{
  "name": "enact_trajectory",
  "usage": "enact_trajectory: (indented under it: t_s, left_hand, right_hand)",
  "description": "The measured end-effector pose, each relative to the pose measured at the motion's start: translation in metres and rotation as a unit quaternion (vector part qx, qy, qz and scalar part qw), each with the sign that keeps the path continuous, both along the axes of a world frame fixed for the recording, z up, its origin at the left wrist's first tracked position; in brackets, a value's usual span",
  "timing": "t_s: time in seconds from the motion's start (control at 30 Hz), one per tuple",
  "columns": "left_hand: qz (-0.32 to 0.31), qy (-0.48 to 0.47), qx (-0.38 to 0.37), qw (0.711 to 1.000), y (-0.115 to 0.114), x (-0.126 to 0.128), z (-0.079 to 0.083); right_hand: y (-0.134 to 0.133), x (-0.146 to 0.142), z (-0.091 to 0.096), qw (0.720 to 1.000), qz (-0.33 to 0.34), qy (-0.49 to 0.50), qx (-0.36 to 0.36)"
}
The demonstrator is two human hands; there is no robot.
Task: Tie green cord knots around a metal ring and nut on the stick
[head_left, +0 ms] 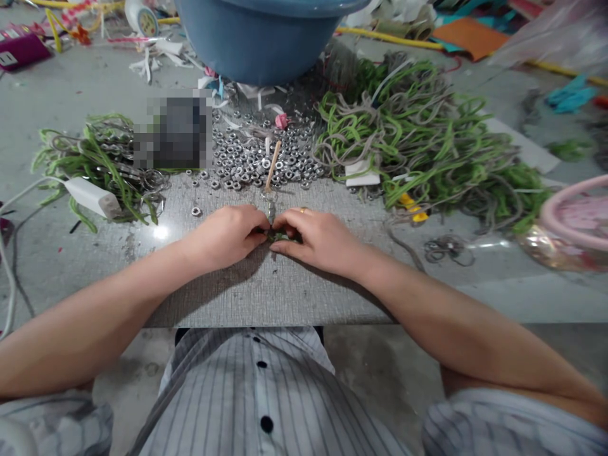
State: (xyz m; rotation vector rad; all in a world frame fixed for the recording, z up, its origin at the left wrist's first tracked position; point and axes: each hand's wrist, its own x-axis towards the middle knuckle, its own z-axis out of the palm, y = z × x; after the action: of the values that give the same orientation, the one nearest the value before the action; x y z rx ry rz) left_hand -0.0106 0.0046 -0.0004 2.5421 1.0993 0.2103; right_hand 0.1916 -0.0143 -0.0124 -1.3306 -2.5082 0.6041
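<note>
My left hand (227,234) and my right hand (317,239) rest together on a grey board (266,285), fingers pinched closed around a small green cord piece (280,237) with a metal key ring (270,209) at its top. A wooden stick (272,166) lies just beyond the hands. Behind it spreads a heap of metal nuts (251,158). One loose nut (196,211) lies left of my left hand.
A big tangle of green and grey cords (418,139) lies at the right, and a smaller bundle with key rings (99,158) at the left. A blue basin (266,35) stands behind. A white charger (92,196) lies left; a pink basket (577,215) sits at right.
</note>
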Motion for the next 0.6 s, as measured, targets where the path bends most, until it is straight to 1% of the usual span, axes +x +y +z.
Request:
enact_trajectory:
  t_s: [0.1,0.23,0.33,0.6]
  left_hand:
    - [0.008,0.017,0.006,1.000,-0.004,0.002,0.002]
    - [0.012,0.037,-0.016,0.999,-0.010,0.006,0.007]
    - [0.021,0.060,-0.021,0.998,-0.012,0.009,0.009]
    - [0.056,0.131,0.017,0.990,-0.021,0.018,0.008]
  right_hand:
    - [0.001,0.001,0.000,1.000,-0.001,-0.017,0.015]
    - [0.001,0.002,0.000,0.999,-0.001,-0.037,0.021]
    - [0.001,0.002,0.000,0.999,0.012,-0.032,0.023]
    - [0.005,0.012,0.002,0.998,0.060,-0.001,0.012]
